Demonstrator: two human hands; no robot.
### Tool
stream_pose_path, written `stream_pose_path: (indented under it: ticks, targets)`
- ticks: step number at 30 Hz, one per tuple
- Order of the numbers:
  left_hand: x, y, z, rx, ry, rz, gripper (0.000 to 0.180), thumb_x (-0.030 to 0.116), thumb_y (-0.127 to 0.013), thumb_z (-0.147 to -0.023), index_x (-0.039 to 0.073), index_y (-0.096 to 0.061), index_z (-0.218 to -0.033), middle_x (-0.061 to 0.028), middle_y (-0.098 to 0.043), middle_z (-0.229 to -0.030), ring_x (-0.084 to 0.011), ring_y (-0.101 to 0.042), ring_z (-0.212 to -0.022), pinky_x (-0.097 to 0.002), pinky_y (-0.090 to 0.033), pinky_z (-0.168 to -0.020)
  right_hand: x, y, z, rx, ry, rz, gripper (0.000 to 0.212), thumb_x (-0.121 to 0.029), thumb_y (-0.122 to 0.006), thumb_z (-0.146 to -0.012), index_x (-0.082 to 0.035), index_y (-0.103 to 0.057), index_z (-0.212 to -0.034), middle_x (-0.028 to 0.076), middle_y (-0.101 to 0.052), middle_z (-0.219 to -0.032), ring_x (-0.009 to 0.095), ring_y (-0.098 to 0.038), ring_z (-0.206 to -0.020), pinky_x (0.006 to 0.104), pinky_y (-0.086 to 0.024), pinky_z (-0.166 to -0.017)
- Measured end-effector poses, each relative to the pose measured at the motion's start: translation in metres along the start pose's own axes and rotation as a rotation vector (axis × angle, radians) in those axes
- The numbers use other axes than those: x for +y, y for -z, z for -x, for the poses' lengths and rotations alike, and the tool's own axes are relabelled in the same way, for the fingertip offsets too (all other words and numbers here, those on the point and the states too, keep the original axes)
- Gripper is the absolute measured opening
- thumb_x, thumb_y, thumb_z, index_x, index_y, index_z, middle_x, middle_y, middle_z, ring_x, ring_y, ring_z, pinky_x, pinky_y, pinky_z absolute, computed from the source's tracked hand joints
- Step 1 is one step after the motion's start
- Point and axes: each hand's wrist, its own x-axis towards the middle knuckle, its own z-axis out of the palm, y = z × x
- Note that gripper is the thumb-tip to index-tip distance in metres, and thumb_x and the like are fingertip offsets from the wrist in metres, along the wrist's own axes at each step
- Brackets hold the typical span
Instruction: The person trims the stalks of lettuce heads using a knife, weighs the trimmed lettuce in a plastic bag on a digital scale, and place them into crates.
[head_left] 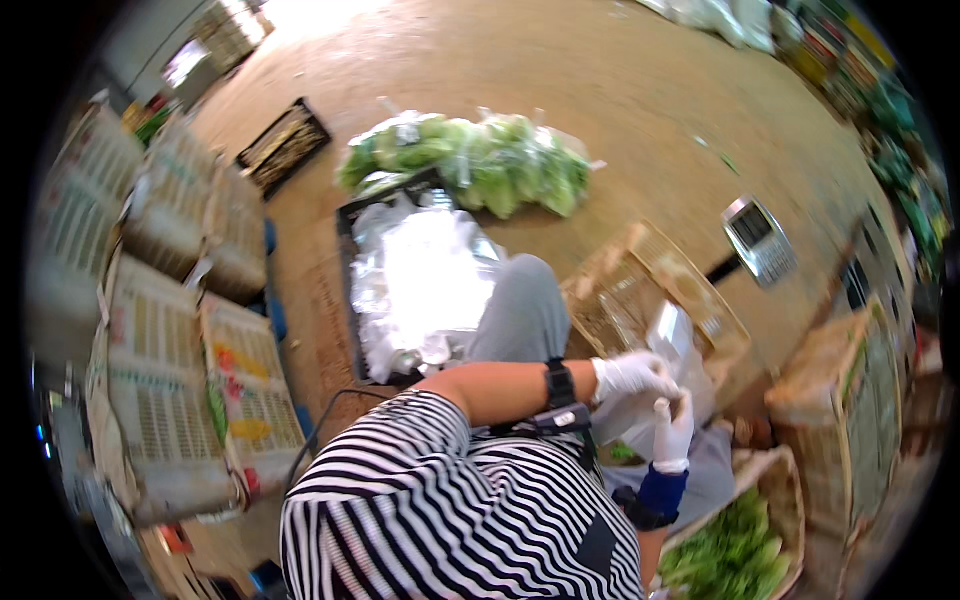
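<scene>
My left hand (632, 379), in a white glove, pinches the gathered edge of a clear plastic bag (680, 345). Close beside it, my right hand (674, 432), gloved too, has its fingers raised and closed at the same edge. Both hands meet above my lap, at the near side of a tan plastic crate (735, 335). The bag spreads out from the fingers toward that crate; what it holds, I cannot make out. Below my right forearm stands a crate of loose green leafy vegetables (735, 550).
A black crate (352, 290) heaped with clear plastic bags stands ahead-left, with bagged leafy vegetables (470, 155) behind it. A scale display (758, 240) rises at right. Tall stacked crates (150, 370) line the left; a wrapped crate (835, 420) stands at right.
</scene>
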Motion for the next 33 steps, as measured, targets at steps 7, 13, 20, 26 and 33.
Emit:
stream_pose_path:
  ticks: [7,13,20,26,33]
  targets:
    - [-0.011,0.047,0.024,-0.309,-0.098,0.654,0.021,0.02,-0.065,-0.082,0.012,-0.048,-0.074,-0.0002,-0.057,-0.077,-0.0119,-0.055,-0.072,-0.0293,-0.045,-0.073,0.037,0.019,-0.009,0.082,-0.17,-0.069,0.008,-0.01,-0.053,-0.087,-0.006,-0.051,-0.08,-0.002,-0.046,-0.071,0.007,-0.045,-0.065,0.0208,-0.04,-0.057]
    - [0.005,0.081,0.077,-0.241,-0.171,0.367,0.027,0.02,-0.063,-0.085,0.012,-0.041,-0.071,0.0024,-0.051,-0.071,-0.0089,-0.054,-0.074,-0.0236,-0.044,-0.07,0.112,0.1,-0.031,0.638,-0.195,0.082,0.013,-0.015,-0.049,-0.088,-0.006,-0.053,-0.095,0.004,-0.055,-0.079,0.011,-0.05,-0.065,0.022,-0.042,-0.056]
    - [0.012,0.108,0.084,0.657,-0.091,-0.655,0.034,0.033,-0.064,-0.081,0.0,-0.057,-0.087,-0.0103,-0.058,-0.074,-0.0184,-0.058,-0.068,-0.034,-0.047,-0.064,0.086,0.102,-0.039,0.268,-0.361,-0.824,0.026,-0.023,-0.044,-0.093,-0.005,-0.052,-0.11,0.011,-0.057,-0.112,0.019,-0.055,-0.099,0.0315,-0.043,-0.087]
    - [-0.013,0.153,0.037,0.727,-0.113,0.357,0.017,0.02,-0.058,-0.081,0.004,-0.06,-0.076,-0.0028,-0.053,-0.064,-0.0172,-0.047,-0.053,-0.0322,-0.037,-0.047,0.033,0.062,-0.012,-0.53,-0.084,-0.924,0.032,-0.022,-0.052,-0.087,-0.004,-0.051,-0.113,0.01,-0.056,-0.106,0.015,-0.055,-0.095,0.0273,-0.045,-0.082]
    - [0.002,0.178,0.045,0.564,0.089,0.533,0.024,0.025,-0.046,-0.085,0.015,-0.046,-0.063,0.0056,-0.035,-0.053,-0.0103,-0.03,-0.04,-0.0278,-0.027,-0.039,0.047,0.087,0.001,0.073,-0.038,0.079,0.043,-0.01,-0.063,-0.081,-0.006,-0.051,-0.122,0.009,-0.056,-0.102,0.017,-0.055,-0.094,0.0301,-0.048,-0.076]
